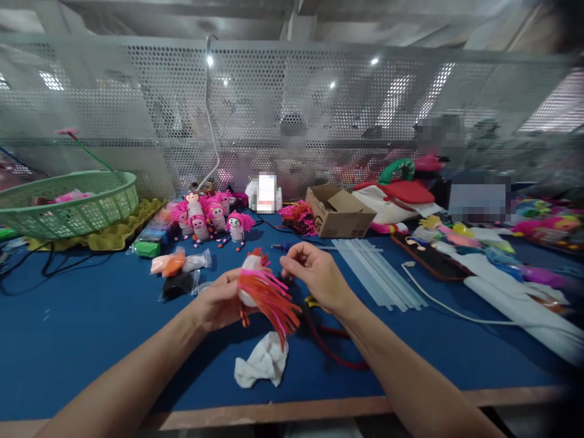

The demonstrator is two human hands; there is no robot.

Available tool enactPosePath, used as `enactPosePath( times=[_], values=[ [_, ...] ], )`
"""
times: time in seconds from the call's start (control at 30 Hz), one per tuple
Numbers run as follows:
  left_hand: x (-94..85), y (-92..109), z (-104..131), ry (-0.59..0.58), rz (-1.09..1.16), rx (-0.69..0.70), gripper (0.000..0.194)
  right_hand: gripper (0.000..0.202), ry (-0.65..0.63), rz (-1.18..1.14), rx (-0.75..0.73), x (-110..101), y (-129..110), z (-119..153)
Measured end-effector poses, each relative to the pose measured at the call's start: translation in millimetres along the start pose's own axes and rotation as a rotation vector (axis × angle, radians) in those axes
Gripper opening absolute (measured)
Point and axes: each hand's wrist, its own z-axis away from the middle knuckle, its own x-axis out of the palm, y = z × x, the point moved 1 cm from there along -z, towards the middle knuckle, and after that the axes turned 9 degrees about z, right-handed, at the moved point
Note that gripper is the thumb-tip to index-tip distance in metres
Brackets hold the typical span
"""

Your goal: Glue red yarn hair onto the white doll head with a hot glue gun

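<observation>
My left hand [219, 302] is closed around a small white-bodied doll [249, 292]. Long pink and orange strands of hair [276, 298] hang from it to the right, and a small dangling limb shows below. To the right of the doll, my right hand [314, 271] is raised with thumb and fingertips pinched together. Whatever is in that pinch, if anything, is too small to make out. Behind the right fingers lies a dark blue tool [283, 246], partly hidden. A crumpled white tissue [264, 360] rests on the blue table below the doll.
Several pink-haired dolls [236, 228] stand at the back, left of a cardboard box [340, 213]. Translucent glue sticks [378, 274] lie right of my hand. Bagged clay [177, 263], a green basket [68, 210], a white cable [449, 311] and a dark red cord [328, 350] are around.
</observation>
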Motion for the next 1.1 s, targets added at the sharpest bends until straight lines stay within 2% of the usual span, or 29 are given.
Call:
enactPosePath(
  times=[0.2,0.33,0.43,0.53,0.7,0.93,1.1],
  values=[
    [-1.9,5.2,-0.1,0.154,0.091,-0.006,0.042,0.031,-0.009,0.001,0.018,1.1,-7.4,3.2],
    [3.7,-1.4,-6.2,0.176,0.016,-0.004,0.037,0.042,0.012,0.044,-0.034,0.4,-12.9,6.1],
    [4.8,-7.9,-10.9,0.211,-0.056,0.033,0.032,0.033,0.021,-0.011,-0.078,0.3,-14.8,9.6],
    [2.3,-12.1,-12.9,0.24,-0.094,0.073,0.032,0.022,-0.012,-0.149,-0.03,2.0,-14.4,12.7],
    [1.8,-13.6,-12.5,0.284,-0.102,0.111,0.035,0.021,-0.084,-0.283,0.006,6.4,-12.7,15.3],
    [7.8,-13.5,-14.1,0.314,-0.063,0.146,0.034,0.021,-0.1,-0.302,0.006,10.7,-8.9,17.0],
    [5.2,-12.9,-14.2,0.319,-0.056,0.163,0.033,0.024,-0.074,-0.231,-0.036,10.0,-9.0,15.3]
  ],
)
